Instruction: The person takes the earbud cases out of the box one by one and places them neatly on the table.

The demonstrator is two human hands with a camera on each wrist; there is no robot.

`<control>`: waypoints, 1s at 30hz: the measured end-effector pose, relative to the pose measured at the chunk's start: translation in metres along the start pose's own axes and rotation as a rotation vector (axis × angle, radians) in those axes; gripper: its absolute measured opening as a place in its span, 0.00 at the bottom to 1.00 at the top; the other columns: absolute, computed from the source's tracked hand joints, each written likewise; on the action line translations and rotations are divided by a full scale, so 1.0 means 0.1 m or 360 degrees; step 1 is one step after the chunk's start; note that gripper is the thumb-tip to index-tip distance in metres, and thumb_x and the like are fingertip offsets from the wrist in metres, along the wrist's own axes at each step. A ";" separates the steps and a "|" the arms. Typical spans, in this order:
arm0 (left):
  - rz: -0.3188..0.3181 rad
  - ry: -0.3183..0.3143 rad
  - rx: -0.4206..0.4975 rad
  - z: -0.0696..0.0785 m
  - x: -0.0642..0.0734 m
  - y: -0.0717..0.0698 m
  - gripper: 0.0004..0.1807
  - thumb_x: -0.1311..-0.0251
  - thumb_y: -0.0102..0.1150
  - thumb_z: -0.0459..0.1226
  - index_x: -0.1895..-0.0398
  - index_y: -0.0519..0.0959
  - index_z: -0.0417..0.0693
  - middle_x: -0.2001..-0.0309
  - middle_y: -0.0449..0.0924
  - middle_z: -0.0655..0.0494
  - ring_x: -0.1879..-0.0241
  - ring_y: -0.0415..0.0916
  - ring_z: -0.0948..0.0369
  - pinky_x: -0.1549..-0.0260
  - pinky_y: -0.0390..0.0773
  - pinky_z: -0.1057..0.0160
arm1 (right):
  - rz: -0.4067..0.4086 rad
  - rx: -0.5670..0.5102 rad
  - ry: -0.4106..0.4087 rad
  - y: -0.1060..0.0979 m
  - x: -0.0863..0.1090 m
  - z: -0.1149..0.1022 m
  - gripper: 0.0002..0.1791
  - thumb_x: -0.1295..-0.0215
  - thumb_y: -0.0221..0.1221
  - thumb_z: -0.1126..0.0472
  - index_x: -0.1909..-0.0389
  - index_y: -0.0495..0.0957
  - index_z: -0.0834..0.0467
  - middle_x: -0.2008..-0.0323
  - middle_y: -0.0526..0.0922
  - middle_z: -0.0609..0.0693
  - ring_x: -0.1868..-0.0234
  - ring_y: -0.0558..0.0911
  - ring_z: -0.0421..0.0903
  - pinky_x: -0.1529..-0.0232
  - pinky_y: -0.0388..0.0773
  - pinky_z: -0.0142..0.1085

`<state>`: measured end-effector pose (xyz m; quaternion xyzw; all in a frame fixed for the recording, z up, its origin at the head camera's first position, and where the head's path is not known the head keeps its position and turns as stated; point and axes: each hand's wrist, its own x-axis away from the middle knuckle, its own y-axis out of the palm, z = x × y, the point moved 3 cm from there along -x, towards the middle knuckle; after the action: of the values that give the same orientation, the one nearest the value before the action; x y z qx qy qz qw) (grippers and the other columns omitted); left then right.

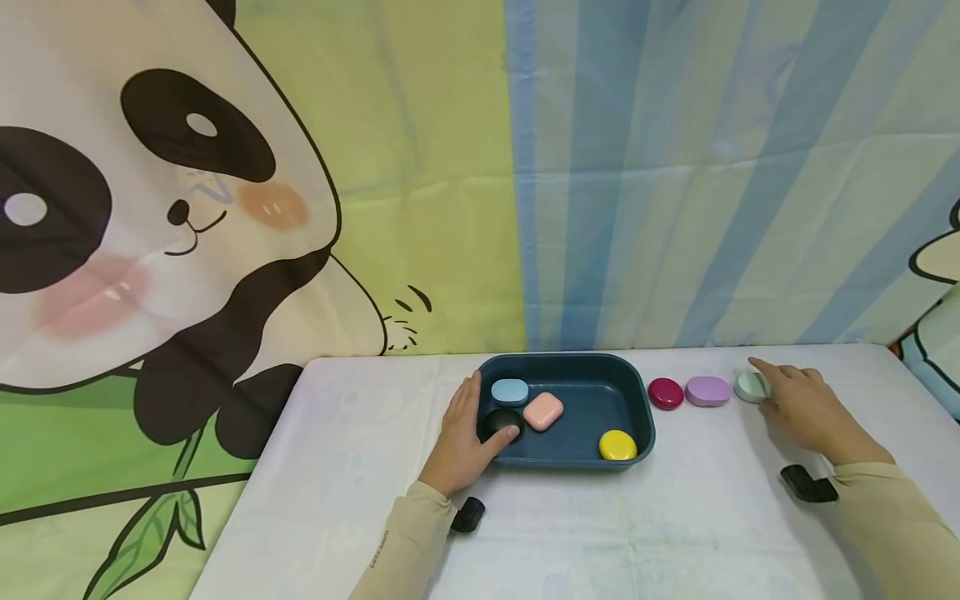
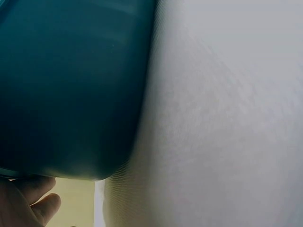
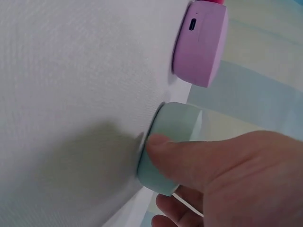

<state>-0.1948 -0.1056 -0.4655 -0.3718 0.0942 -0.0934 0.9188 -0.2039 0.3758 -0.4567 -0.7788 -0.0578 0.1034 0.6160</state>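
My left hand [image 1: 462, 437] holds the left end of a dark blue tray [image 1: 577, 462], its fingers along the outer wall and its thumb over the front corner. The thumb overlaps a round black case [image 1: 497, 421] inside. In the left wrist view, fingertips [image 2: 45, 208] show beyond the tray wall [image 2: 71, 94]. Over on the right, my right hand [image 1: 813, 417] pinches a mint green earbud case [image 3: 173, 125], thumb on its near side and fingers on the far side. That case stands on the table beside a purple earbud case [image 3: 201, 45] with a charging port.
Inside the tray are a light blue case [image 1: 510, 392], a pink case [image 1: 543, 412] and a yellow case [image 1: 617, 446]. A crimson case [image 1: 665, 393] sits between the tray and the purple one. Behind the white table [image 1: 570, 533] hangs a printed curtain [image 1: 442, 167].
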 end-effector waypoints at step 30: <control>-0.0025 -0.0009 -0.0040 -0.03 -0.01 0.01 0.56 0.36 0.60 0.61 0.17 0.40 0.51 0.19 0.42 0.55 0.21 0.38 0.55 0.26 0.48 0.44 | 0.0330 -0.0156 -0.0176 -0.17 -0.02 -1.03 0.42 0.46 0.71 0.72 0.30 0.64 0.66 0.41 0.71 0.72 0.42 0.65 0.74 0.45 0.67 0.70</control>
<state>-0.1965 -0.1067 -0.4686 -0.3844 0.0898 -0.0983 0.9135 -0.1811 0.2818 -0.4170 -0.8029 -0.0158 0.2064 0.5590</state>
